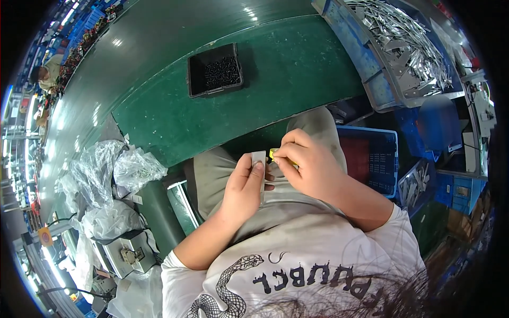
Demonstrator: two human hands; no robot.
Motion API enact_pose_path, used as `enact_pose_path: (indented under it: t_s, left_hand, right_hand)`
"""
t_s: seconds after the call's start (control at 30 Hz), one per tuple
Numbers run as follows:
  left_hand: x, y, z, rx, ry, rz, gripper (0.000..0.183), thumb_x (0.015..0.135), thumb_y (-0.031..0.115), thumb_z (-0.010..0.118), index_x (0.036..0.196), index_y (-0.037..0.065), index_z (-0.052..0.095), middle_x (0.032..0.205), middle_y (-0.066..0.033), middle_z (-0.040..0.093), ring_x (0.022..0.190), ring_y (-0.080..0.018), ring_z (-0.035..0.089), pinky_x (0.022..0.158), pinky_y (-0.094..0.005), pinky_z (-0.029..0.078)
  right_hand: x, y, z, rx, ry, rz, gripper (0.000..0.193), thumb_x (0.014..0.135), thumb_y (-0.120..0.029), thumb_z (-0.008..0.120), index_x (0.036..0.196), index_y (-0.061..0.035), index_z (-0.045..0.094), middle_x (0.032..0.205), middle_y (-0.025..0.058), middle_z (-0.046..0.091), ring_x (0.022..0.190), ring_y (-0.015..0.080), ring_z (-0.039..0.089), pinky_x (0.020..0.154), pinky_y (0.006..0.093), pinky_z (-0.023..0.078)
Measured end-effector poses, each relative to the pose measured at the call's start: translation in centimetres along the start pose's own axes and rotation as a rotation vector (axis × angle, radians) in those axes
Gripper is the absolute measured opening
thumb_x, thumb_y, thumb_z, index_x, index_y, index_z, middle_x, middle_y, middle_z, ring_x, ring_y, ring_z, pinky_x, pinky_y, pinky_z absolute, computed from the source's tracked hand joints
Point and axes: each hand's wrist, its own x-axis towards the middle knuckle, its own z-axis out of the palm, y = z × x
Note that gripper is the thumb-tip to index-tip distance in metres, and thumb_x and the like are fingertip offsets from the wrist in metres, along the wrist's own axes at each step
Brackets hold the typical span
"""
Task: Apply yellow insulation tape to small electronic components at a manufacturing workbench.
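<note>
A seated person works with both hands above the lap, just off the near edge of a green counter (159, 122). The left hand (245, 183) grips a narrow, flat, silvery-gray plate (258, 157) between thumb and fingers, its upper end projecting. The right hand (306, 161), just beside it, pinches a small yellow piece (273, 153) close to the plate; whether the two touch cannot be told.

The counter surface is scuffed and flecked with pale marks. Near its far edge stands a black rectangular bin (216, 92) holding many small black parts (221, 72), their exact kind too small to tell. Past that edge curves a glossy gray-green surface (154, 26) streaked with reflections. At the counter's right edge stands a worn blue crate (366, 55) heaped with shiny metal strips and plates (408, 47); a second blue crate (395, 159) with a perforated wall sits lower, beside the person's right leg. Clear plastic bags (138, 169) lie crumpled off the left corner, above a gray metal box (123, 255).

In the room at far left, a co-worker (51, 71) sits near a long row of small assemblies, among bright strip lights (50, 259).
</note>
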Motion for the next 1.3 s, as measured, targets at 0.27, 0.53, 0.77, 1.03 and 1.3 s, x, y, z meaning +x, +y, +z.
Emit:
enact_pose_path:
  t_s: [0.27,0.53,0.77,1.03,1.3]
  left_hand:
    - [-0.3,0.7,0.5,0.224,0.0,0.046,0.031,0.106,0.009,0.043,0.135,0.001,0.049,0.096,-0.0045,0.064,0.076,-0.0097,0.059,0.068,-0.0252,0.051]
    - [-0.1,-0.4,0.9,0.411,-0.005,0.234,0.033,0.106,0.008,0.042,0.138,0.002,0.05,0.097,-0.0015,0.06,0.076,-0.0076,0.056,0.064,-0.0233,0.048]
    - [0.2,-1.0,0.8,0.397,-0.006,0.266,0.034,0.106,0.008,0.042,0.138,0.002,0.049,0.099,-0.0019,0.06,0.079,-0.0083,0.057,0.066,-0.0236,0.049]
    - [0.5,-1.2,0.8,0.402,0.057,0.297,0.031,0.102,-0.001,0.047,0.133,-0.003,0.053,0.1,-0.0097,0.059,0.084,-0.0176,0.055,0.076,-0.0297,0.048]
    - [0.9,-1.1,0.7,0.618,0.064,0.496,0.034,0.101,0.002,0.051,0.134,-0.005,0.052,0.101,-0.0163,0.059,0.087,-0.0269,0.058,0.079,-0.0331,0.049]
  right_hand:
    - [0.0,0.4,0.7,-0.046,0.004,-0.015,0.007,0.084,-0.003,0.071,0.087,-0.0017,0.065,0.095,0.0099,0.059,0.074,0.0255,0.061,0.06,0.0351,0.048]
    - [0.1,0.3,0.9,-0.074,0.053,-0.009,0.008,0.083,-0.003,0.071,0.088,-0.0023,0.065,0.094,0.0091,0.059,0.068,0.0242,0.06,0.056,0.0343,0.047]
    - [0.2,0.3,1.0,-0.075,0.061,0.033,0.008,0.084,-0.002,0.071,0.089,-0.002,0.065,0.095,0.0096,0.059,0.068,0.0251,0.061,0.056,0.0348,0.048]
    - [0.4,0.2,0.9,-0.074,0.073,0.051,0.007,0.085,-0.003,0.071,0.089,-0.0017,0.066,0.095,0.0095,0.06,0.067,0.0249,0.061,0.056,0.0348,0.049]
    - [0.4,0.3,0.9,-0.031,0.049,0.084,0.007,0.085,-0.003,0.07,0.089,-0.0001,0.065,0.096,0.0115,0.059,0.072,0.0262,0.061,0.06,0.0348,0.049]
